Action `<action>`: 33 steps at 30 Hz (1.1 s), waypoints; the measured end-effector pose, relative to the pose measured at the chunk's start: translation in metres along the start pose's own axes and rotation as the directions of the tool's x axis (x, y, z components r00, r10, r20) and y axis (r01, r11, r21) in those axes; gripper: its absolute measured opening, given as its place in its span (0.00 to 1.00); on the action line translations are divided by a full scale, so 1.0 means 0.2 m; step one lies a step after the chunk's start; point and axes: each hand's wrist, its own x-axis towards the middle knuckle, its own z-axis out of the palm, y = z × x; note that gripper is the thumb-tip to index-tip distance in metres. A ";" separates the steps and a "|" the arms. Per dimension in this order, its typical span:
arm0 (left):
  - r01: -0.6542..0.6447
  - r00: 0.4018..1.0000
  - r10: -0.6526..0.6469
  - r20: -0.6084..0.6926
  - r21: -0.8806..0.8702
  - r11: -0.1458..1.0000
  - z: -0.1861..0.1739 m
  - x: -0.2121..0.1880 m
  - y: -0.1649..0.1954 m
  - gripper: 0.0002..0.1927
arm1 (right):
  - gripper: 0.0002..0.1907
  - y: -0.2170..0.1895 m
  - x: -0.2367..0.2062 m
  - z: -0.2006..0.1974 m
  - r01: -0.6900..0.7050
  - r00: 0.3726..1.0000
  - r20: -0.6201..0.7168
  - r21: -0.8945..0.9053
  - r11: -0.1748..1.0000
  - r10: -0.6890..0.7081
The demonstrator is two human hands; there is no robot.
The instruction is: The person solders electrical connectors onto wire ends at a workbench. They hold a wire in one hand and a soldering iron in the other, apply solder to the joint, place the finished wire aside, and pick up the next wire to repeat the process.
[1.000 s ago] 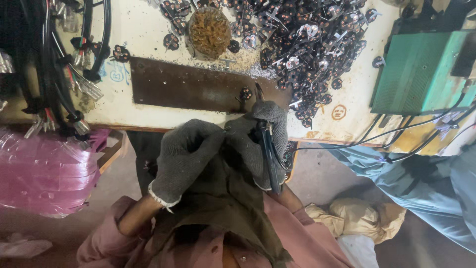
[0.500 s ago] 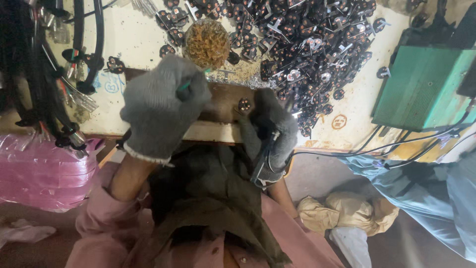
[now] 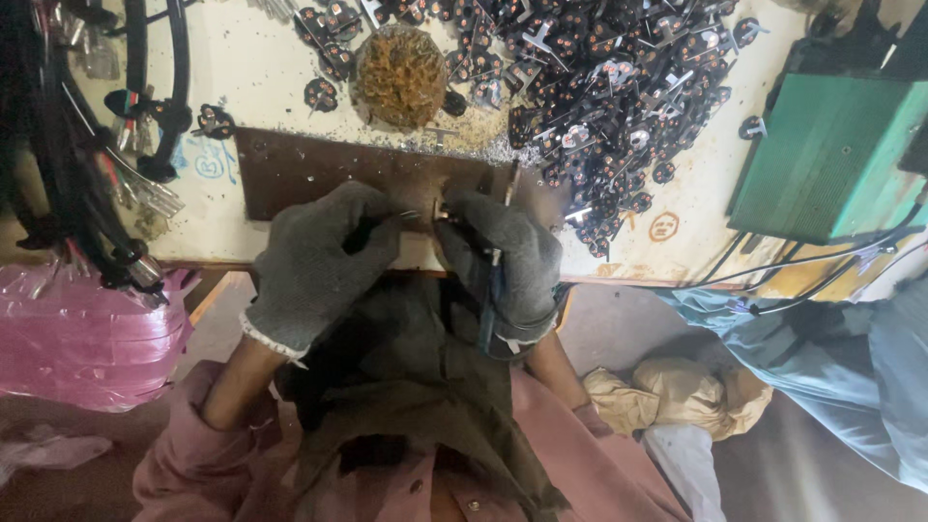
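Note:
Both my hands wear grey knit gloves and meet over a dark brown metal plate (image 3: 300,169) on the bench. My left hand (image 3: 324,256) is closed and pinches a thin metal piece (image 3: 411,214) toward the right hand. My right hand (image 3: 503,251) grips a pen-like tool with a blue handle (image 3: 488,300), its tip (image 3: 510,184) pointing up over the plate. A small round part (image 3: 440,208) seems to sit between the two hands; what it is exactly is hidden.
A large heap of small black round parts with copper contacts (image 3: 599,87) covers the bench top right. A rusty-brown wire ball (image 3: 399,75) sits above the plate. A green box (image 3: 822,164) stands right, black cable bundles (image 3: 87,145) left, a pink plastic bag (image 3: 77,338) below them.
My left hand, raised over the wire ball half a second ago, has come back down to the plate beside the right hand. The right hand stayed near the plate's edge.

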 end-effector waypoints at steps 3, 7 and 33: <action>-0.185 0.982 0.187 -0.021 0.079 0.980 0.06 0.00 -0.03 0.07 | 0.19 0.00 -0.03 -0.01 0.232 0.972 0.101 -0.260 0.937 -0.213; -0.251 0.967 0.255 0.013 0.218 0.943 0.12 0.01 -0.01 0.06 | 0.17 0.07 -0.07 -0.10 0.100 0.988 0.134 -0.223 0.970 -0.071; -0.265 0.952 0.302 -0.047 0.369 0.891 0.23 -0.01 -0.01 0.09 | 0.18 0.20 -0.13 -0.18 0.542 0.825 0.310 -0.200 0.816 -0.472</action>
